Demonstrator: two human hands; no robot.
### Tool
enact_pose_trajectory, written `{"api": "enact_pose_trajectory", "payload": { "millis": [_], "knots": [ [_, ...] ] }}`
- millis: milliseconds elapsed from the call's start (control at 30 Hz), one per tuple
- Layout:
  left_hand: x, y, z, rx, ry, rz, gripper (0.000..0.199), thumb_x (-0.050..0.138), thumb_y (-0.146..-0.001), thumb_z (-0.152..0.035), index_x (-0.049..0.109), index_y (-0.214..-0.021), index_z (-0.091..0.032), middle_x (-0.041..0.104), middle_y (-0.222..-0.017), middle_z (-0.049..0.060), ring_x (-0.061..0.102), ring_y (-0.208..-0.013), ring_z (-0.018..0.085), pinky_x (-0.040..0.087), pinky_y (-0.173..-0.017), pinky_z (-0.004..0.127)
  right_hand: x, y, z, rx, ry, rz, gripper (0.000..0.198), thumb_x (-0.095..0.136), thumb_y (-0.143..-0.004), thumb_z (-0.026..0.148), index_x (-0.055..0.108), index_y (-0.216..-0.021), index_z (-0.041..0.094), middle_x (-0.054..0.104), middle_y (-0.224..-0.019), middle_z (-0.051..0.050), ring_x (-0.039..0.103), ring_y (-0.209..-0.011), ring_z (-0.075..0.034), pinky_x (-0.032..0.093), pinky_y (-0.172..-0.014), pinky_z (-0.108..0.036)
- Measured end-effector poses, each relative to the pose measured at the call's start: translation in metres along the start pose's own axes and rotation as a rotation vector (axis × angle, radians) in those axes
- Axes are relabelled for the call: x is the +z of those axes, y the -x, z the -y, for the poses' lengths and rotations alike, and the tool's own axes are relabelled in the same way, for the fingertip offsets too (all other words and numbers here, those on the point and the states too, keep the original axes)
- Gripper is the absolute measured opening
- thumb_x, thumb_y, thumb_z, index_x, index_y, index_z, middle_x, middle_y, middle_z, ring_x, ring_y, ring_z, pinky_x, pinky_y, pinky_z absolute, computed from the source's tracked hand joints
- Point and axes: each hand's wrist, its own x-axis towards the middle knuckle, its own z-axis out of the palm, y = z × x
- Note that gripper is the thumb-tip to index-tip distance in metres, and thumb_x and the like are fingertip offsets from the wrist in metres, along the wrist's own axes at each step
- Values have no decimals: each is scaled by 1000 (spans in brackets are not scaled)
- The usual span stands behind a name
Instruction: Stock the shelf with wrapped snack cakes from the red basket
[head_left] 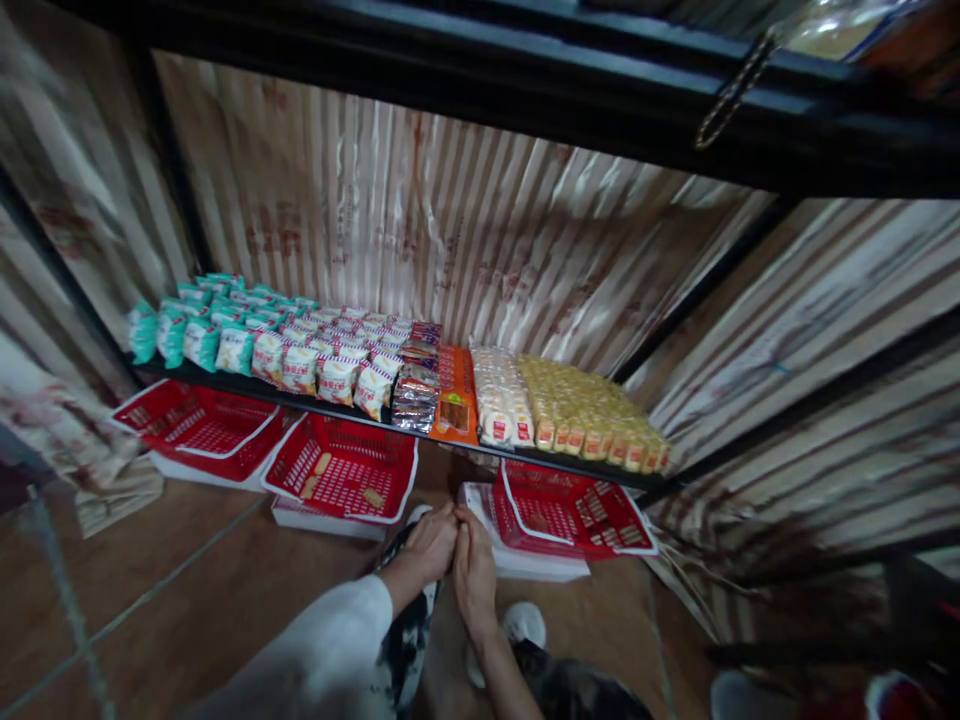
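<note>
My left hand (433, 540) and my right hand (474, 565) meet in front of my knees, with curled fingers touching at the tips. Whatever they may hold between them is hidden or too small to make out. Nearest on the left is a red plastic basket (341, 430) with a white rim and a few small yellowish packets in it. To the right of my hands another red basket (637, 535) sits on a white box (540, 565). Just beyond and above my hands runs the low black shelf (525, 455).
On the shelf stand rows of teal packets (201, 343), white packets (337, 378), dark silvery packets (416, 395), an orange pack (454, 395), whitish packs (501, 395) and yellow packets (592, 410). A third red basket (247, 450) lies far left. A black beam (450, 90) crosses overhead.
</note>
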Motion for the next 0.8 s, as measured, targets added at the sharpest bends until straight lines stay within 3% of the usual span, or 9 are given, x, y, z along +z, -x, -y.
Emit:
{"api": "enact_pose_trajectory", "payload": {
  "millis": [233, 433, 800],
  "knots": [
    [-9, 40, 3, -30, -32, 31, 37, 29, -88, -13, 58, -111, -9, 60, -116, 15, 54, -109, 20, 39, -100, 33, 13, 29, 22, 26, 5, -3, 39, 33, -90, 39, 63, -102, 16, 66, -108, -12, 60, -103, -21, 46, -94, -42],
    [-28, 64, 14, 96, -114, 29, 36, 33, -86, -10, 63, -105, -10, 65, -107, 15, 58, -103, 22, 42, -96, 35, 25, 42, 42, -11, -2, 31, 36, 34, -90, 35, 64, -100, 18, 68, -102, -11, 63, -98, -21, 50, -89, -39],
    [-96, 115, 85, 3, -347, 98, 34, 40, -82, -11, 63, -107, -8, 65, -107, 18, 60, -102, 25, 45, -92, 37, 83, 45, 95, -131, -104, 231, 29, 40, -88, 25, 65, -101, 22, 67, -108, -8, 63, -102, -20, 51, -90, -38]
  ]
}}
